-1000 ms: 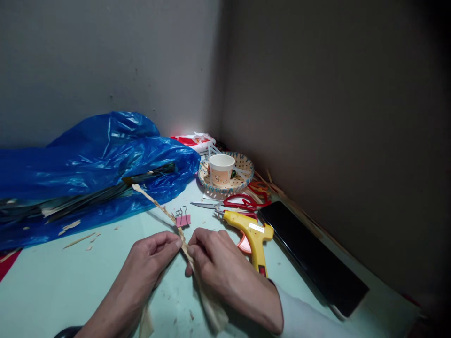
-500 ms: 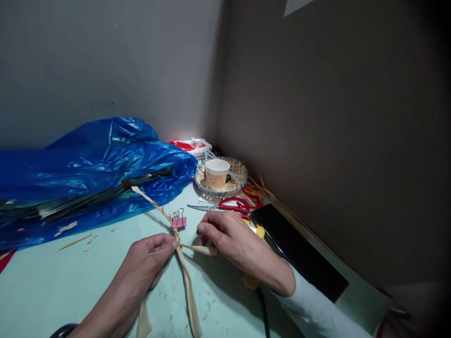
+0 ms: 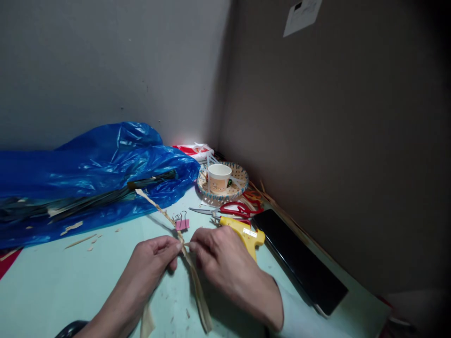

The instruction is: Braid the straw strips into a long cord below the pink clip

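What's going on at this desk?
A person is working pale, flat strips with both bare hands over a light green tabletop. The left hand pinches them just below a pink binder clip; the right hand, close beside it, appears to hold a side strand. Loose lengths hang toward the person. A yellow glue gun lies partly hidden behind the right hand, with red-handled scissors just beyond. A blue plastic bag is spread on the left.

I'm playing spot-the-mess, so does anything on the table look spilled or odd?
Yes: pale scraps lie scattered on the edge of the bag and the table beside it. They look like litter, perhaps from the strips.
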Available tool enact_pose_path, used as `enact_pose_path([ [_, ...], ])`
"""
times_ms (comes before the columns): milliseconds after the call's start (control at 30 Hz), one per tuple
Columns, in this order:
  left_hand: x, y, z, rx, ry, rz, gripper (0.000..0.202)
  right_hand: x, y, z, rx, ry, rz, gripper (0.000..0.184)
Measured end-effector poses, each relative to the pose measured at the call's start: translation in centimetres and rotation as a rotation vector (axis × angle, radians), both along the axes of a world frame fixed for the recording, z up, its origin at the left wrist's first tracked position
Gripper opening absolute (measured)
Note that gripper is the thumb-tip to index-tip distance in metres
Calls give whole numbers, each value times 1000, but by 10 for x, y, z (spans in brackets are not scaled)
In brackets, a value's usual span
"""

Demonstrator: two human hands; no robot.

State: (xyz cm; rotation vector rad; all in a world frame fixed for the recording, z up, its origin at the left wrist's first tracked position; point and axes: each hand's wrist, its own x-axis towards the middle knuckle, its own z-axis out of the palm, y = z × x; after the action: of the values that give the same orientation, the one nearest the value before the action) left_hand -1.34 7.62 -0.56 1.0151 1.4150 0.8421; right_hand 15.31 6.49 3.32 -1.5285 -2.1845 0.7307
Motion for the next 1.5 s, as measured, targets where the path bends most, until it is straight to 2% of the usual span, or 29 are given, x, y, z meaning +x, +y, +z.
enact_pose_path([
  [67, 0, -2, -1, 11, -14, 6, 27, -11, -10, -5, 58, -103, 28, 14],
  [233, -1, -5, -3, -29, -54, -2, 30, -31, -20, -22, 223, -408, 427, 28],
  [300, -1, -4, -2, -42, -76, -1, 28, -28, -17, -21, 257, -418, 474, 24],
  [367, 0, -3, 2, -43, -86, 24, 25, -21, -14, -15, 225, -314, 372, 18],
  [467, 2, -4, 8, -42, -87, 49, 20, -10, -8, -6, 174, -74, 76, 26],
  [533, 3, -5, 11, -52, -84, 45, 21, -6, -3, -6, 102, 30, -31, 24],
  [633, 4, -7, 11, -47, -72, 33, 25, -6, 6, -15, -101, 188, 3, 23],
  [700, 5, -7, 10, -25, -52, 22, 25, -9, 11, -23, -176, 272, 38, 25],
  [833, 5, -10, 6, 36, 9, -23, 20, -13, 16, -30, -97, 253, 2, 25],
  [1000, 2, -14, 5, 155, 298, -141, 26, -13, 13, -27, -81, 232, -63, 18],
  [1200, 4, -22, 11, 125, 385, -122, 31, -16, 9, -31, -39, 229, -96, 18],
  [1267, 6, -29, 8, 248, 498, -168, 30, -15, 11, -34, -56, 277, -93, 19],
  [1433, 6, -45, -21, 862, 855, -332, 21, -10, 18, -40, -290, 534, -15, 23],
  [1500, 7, -48, -27, 1015, 949, -384, 25, -8, 21, -42, -375, 621, 1, 22],
])
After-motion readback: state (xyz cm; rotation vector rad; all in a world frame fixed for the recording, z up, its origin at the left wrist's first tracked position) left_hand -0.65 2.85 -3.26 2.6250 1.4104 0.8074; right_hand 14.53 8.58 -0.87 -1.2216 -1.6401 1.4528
